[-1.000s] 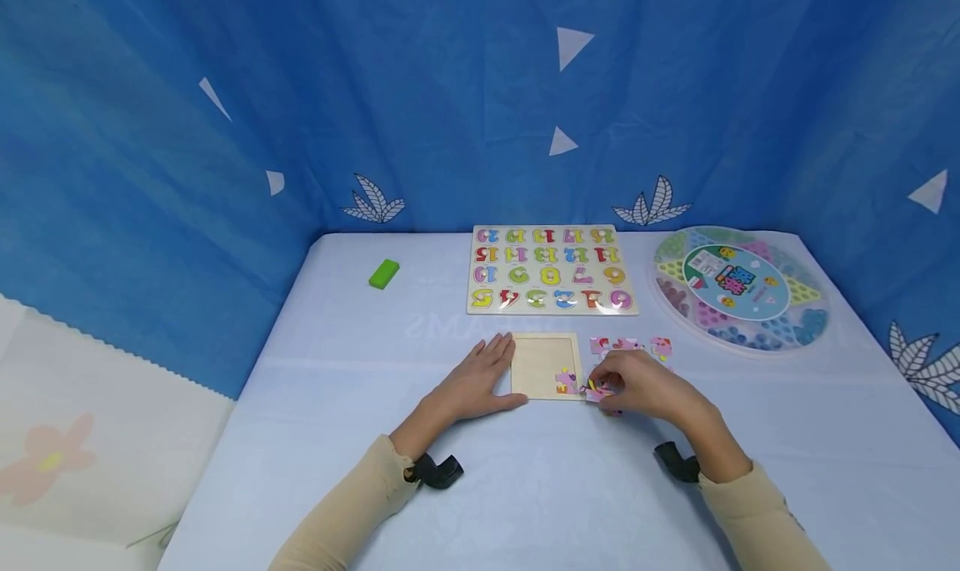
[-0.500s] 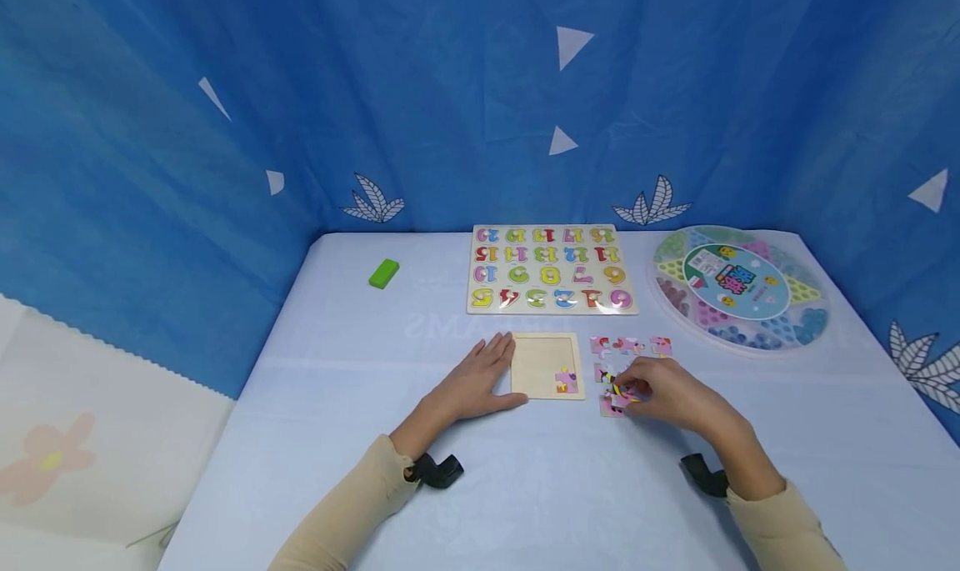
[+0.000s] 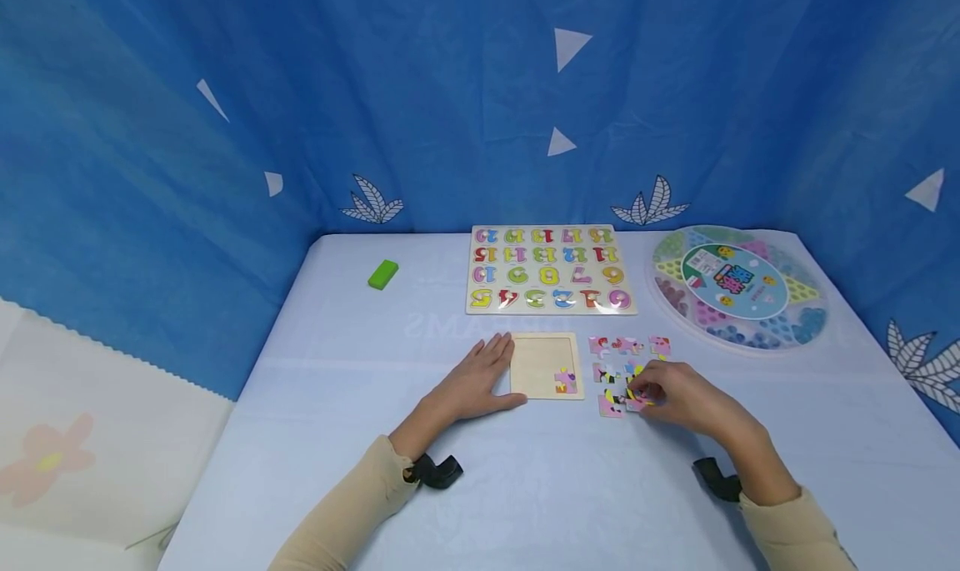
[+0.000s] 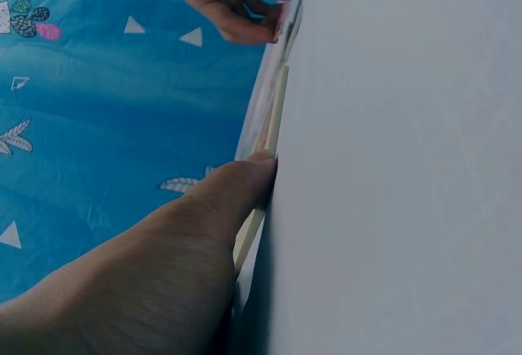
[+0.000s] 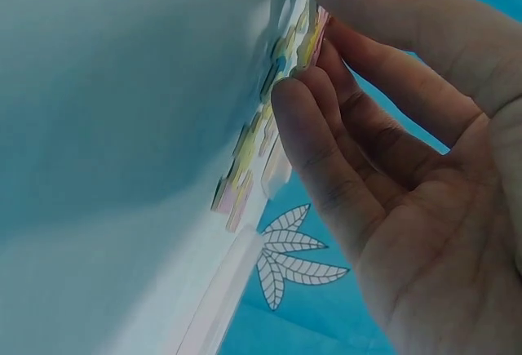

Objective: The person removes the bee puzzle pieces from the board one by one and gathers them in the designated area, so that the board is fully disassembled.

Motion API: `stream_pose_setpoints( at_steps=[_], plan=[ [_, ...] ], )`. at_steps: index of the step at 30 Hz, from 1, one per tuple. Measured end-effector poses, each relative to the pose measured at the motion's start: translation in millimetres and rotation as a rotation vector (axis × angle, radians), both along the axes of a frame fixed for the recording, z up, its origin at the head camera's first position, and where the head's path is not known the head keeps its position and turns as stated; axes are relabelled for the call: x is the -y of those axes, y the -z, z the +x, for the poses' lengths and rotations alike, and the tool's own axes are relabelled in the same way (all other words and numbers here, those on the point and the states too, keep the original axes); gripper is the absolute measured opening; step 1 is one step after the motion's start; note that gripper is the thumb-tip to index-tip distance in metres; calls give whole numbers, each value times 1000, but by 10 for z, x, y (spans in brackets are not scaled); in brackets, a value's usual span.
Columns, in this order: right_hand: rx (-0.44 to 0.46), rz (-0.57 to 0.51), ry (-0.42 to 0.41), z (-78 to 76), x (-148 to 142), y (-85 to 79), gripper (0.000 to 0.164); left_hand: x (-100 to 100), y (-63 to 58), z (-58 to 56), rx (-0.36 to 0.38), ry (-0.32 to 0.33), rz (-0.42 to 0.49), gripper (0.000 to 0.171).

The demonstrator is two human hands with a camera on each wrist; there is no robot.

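Observation:
My left hand (image 3: 476, 383) rests with straight fingers along the left edge of a square wooden puzzle tray (image 3: 536, 358). In the left wrist view its thumb (image 4: 245, 175) touches the tray's near side. One pink jigsaw piece (image 3: 566, 380) lies in the tray's near right corner. To the right of the tray, my right hand (image 3: 682, 396) pinches another jigsaw piece (image 5: 311, 41) between thumb and fingertips, low over the table. Several loose pieces (image 3: 611, 405) lie around it in rough rows, some partly hidden by the hand.
Behind the tray lies a number puzzle board (image 3: 551, 271). A round bead case (image 3: 738, 288) stands at the back right, and a green block (image 3: 383, 274) lies at the back left. A blue curtain (image 3: 480, 104) hangs behind the table.
My right hand has moved right, away from the tray, carrying the pinched jigsaw piece to among the loose pieces. The left hand and tray have stayed put.

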State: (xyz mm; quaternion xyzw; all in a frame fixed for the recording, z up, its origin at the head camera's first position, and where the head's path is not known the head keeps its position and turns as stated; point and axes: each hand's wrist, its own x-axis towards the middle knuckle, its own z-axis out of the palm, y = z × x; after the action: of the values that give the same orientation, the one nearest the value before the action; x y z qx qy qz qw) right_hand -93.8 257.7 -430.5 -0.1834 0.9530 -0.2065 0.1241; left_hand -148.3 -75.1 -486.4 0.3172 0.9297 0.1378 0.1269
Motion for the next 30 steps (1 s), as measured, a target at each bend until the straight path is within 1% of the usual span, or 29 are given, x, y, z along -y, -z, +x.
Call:
stream_pose_setpoints(
  at_steps=[4, 13, 19, 26, 30],
  plan=[
    [8, -1, -2, 0, -30, 11, 22, 3, 22, -4, -7, -1, -7, 96],
    [50, 3, 10, 0, -47, 47, 25, 0, 22, -7, -4, -2, -11, 97],
    [55, 13, 23, 5, -33, 45, 25, -7, 16, -12, -5, -7, -10, 96],
    [33, 9, 21, 12, -35, 57, 26, 0, 23, -20, -3, -3, -9, 97],
    [35, 14, 29, 12, -31, 53, 27, 2, 28, -28, -7, -2, -9, 97]
  ],
)
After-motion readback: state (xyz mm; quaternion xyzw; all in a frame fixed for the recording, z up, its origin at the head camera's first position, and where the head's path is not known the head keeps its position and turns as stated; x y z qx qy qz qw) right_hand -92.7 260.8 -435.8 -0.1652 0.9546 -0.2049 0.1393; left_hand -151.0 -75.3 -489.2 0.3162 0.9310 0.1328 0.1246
